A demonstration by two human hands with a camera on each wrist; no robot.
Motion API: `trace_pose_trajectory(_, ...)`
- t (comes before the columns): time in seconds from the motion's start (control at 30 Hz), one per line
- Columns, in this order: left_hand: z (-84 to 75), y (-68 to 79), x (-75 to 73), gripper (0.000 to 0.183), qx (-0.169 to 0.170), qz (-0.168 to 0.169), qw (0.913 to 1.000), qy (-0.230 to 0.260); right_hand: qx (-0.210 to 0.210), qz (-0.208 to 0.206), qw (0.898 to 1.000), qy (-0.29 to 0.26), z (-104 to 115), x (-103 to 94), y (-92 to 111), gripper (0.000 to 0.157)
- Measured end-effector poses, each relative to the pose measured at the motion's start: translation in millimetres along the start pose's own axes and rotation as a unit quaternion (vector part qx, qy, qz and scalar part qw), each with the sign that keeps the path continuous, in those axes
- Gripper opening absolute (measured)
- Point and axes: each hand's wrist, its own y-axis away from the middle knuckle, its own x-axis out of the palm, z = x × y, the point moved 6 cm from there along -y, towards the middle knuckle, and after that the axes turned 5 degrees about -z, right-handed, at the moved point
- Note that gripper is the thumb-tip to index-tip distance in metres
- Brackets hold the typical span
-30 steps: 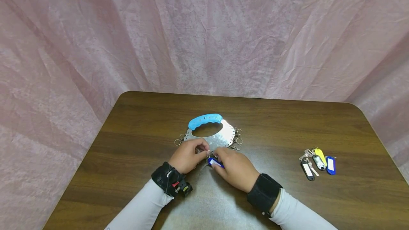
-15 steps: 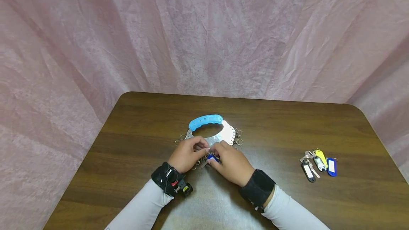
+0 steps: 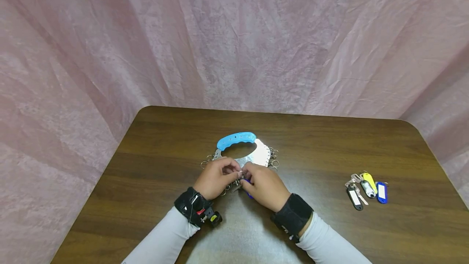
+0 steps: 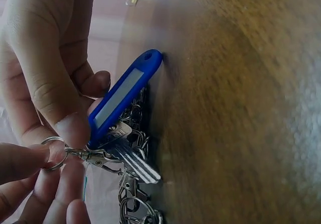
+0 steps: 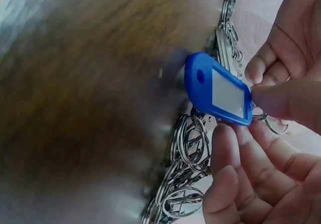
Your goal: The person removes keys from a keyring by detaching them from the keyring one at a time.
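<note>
A silver metal key-holder plate (image 3: 258, 156) with a blue grip (image 3: 236, 137) lies in mid-table, with clips and rings (image 3: 273, 159) along its edge. At its near edge my left hand (image 3: 215, 179) pinches a thin split ring (image 4: 59, 162) beside a metal snap clip (image 4: 98, 156). My right hand (image 3: 266, 187) pinches one end of a blue key tag (image 5: 203, 86) with a white label, its thumb close to the ring. A silver key (image 4: 136, 161) hangs by the tag. In the head view the hands hide most of the tag and ring.
To the right on the wooden table (image 3: 311, 146) lie a black tag (image 3: 354, 198), a yellow tag (image 3: 370, 181), a blue tag (image 3: 382, 192), a grey-white tag (image 3: 368, 189) and loose keys (image 3: 354, 179). Pink cloth (image 3: 234, 44) hangs behind the table.
My right hand has shifted slightly left and away from me, toward the left hand. The blue tag has become mostly covered by it in the head view. The left hand barely moved.
</note>
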Motion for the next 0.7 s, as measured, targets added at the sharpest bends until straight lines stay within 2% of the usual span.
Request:
trace_pose_trajectory(0.27,-0.9,-0.4,-0.5,0.008,0.003,-0.004,1.0000,0.002,-0.003,-0.015,1.000,-0.002,-0.4,-3.6,0.8,0.012)
trace_pose_trajectory(0.53,-2.2,-0.3,-1.2,0.010,0.011,-0.007,0.9997,-0.022,-0.008,-0.029,1.000,-0.001,-3.0,-6.0,0.8,0.011)
trace_pose_trajectory(0.7,-1.6,0.5,-2.2,0.009,0.005,-0.005,0.9997,-0.024,-0.001,-0.022,1.000,-0.016,-4.5,-7.8,0.3,0.010)
